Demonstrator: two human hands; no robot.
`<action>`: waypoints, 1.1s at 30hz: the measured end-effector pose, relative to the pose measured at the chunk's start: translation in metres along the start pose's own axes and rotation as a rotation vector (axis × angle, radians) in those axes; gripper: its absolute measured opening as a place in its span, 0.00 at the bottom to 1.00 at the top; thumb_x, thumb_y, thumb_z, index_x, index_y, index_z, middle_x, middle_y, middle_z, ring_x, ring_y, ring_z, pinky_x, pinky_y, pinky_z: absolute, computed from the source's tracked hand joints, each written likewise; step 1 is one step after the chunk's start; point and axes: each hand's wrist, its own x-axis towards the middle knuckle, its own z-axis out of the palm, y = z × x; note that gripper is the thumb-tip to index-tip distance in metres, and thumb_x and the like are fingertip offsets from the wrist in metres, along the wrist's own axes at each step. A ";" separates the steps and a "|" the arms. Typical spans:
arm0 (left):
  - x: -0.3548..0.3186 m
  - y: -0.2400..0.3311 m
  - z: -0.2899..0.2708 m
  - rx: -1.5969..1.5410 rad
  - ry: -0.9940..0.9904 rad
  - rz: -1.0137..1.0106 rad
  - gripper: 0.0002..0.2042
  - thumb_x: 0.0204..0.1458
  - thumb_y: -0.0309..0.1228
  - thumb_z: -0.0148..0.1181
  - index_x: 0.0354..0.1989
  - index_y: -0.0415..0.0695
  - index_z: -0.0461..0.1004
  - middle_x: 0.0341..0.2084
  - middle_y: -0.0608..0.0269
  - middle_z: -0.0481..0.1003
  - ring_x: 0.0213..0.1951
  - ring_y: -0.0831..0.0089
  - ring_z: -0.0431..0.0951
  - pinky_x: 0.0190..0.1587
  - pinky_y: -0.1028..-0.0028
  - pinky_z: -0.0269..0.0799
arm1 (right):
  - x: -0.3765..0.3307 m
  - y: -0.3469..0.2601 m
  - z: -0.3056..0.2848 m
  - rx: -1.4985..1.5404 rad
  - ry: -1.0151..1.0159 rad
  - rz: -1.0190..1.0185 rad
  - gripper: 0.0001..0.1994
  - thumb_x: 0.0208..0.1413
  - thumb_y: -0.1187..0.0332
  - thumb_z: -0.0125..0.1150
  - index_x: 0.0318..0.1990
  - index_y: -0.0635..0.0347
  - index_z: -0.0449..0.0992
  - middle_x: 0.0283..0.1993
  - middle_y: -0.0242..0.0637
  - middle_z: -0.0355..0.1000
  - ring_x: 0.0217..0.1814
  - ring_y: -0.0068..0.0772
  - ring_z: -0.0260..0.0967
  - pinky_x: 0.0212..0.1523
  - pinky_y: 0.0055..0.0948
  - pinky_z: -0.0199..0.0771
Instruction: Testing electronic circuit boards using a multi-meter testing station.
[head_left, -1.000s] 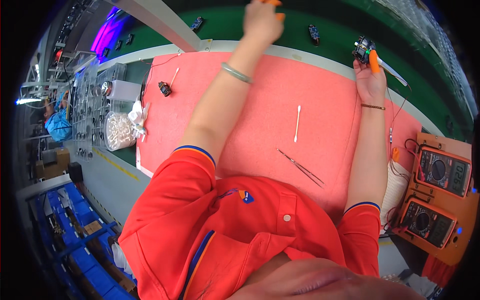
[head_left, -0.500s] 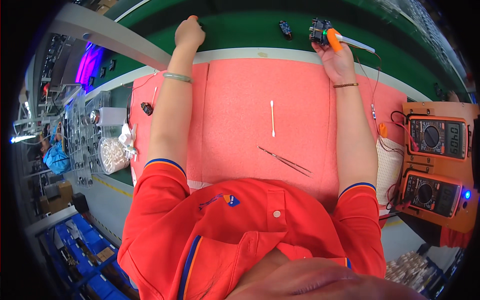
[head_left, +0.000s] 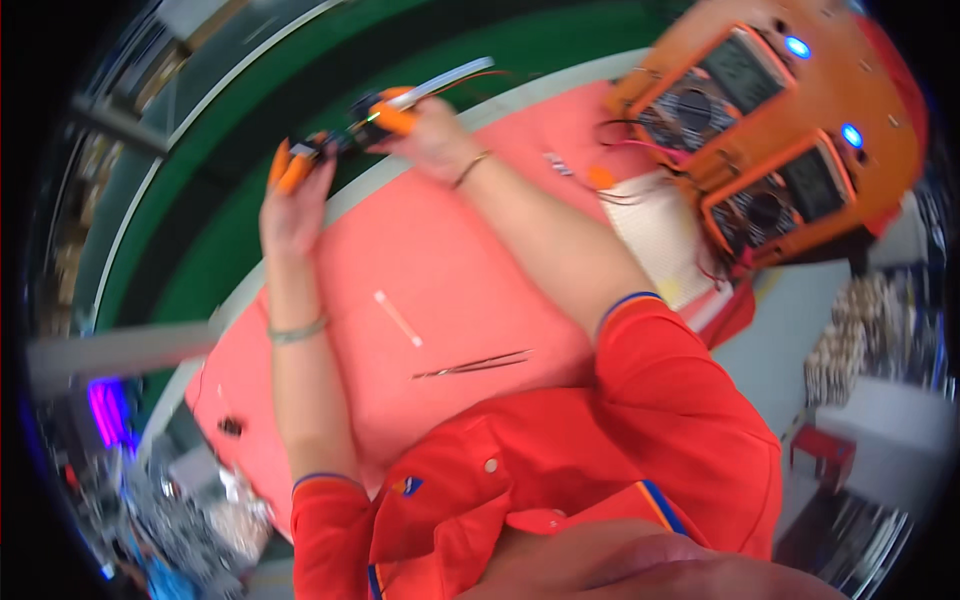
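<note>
My left hand [head_left: 293,215], with orange finger covers, is closed on a small dark circuit board [head_left: 318,143] above the green belt. To its right, my right hand [head_left: 432,142], also with orange-covered fingers, grips a dark electronic module [head_left: 368,118] with a small green light. The two parts are close together; blur hides whether they touch. A white stick-like tool [head_left: 440,82] with thin wires sticks out from the right hand. On the pink mat [head_left: 420,260] lie a cotton swab [head_left: 398,318] and metal tweezers [head_left: 472,365].
Two orange multimeters [head_left: 712,92] [head_left: 780,195] stand on an orange panel at the right, beside a cream perforated pad [head_left: 655,235]. A green conveyor belt [head_left: 215,165] runs past the mat's far edge. A small dark part [head_left: 230,427] lies at the mat's left.
The view has turned toward the right. My hands, far apart before, are now close together; the left one now visibly holds a board. The right hand keeps its module and white tool.
</note>
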 end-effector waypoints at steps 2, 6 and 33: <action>0.001 -0.003 -0.002 -0.014 -0.052 -0.031 0.16 0.51 0.23 0.39 0.49 0.38 0.55 0.46 0.45 0.60 0.49 0.57 0.62 0.54 0.63 0.57 | -0.004 -0.002 0.003 0.009 0.023 -0.013 0.10 0.48 0.75 0.51 0.40 0.61 0.65 0.38 0.38 0.66 0.38 0.30 0.66 0.38 0.34 0.70; 0.002 -0.008 -0.007 0.037 -0.057 -0.059 0.16 0.51 0.23 0.40 0.49 0.37 0.56 0.45 0.46 0.61 0.48 0.59 0.63 0.53 0.66 0.58 | -0.006 -0.005 0.005 -0.028 0.041 -0.032 0.11 0.48 0.75 0.52 0.41 0.61 0.64 0.37 0.36 0.65 0.38 0.27 0.66 0.37 0.31 0.70; -0.010 -0.012 0.017 0.314 0.040 0.002 0.13 0.50 0.26 0.46 0.44 0.35 0.63 0.38 0.60 0.66 0.39 0.73 0.68 0.48 0.71 0.63 | -0.008 0.004 0.019 -0.446 0.037 -0.189 0.13 0.52 0.70 0.47 0.44 0.65 0.64 0.37 0.34 0.67 0.37 0.24 0.66 0.37 0.23 0.68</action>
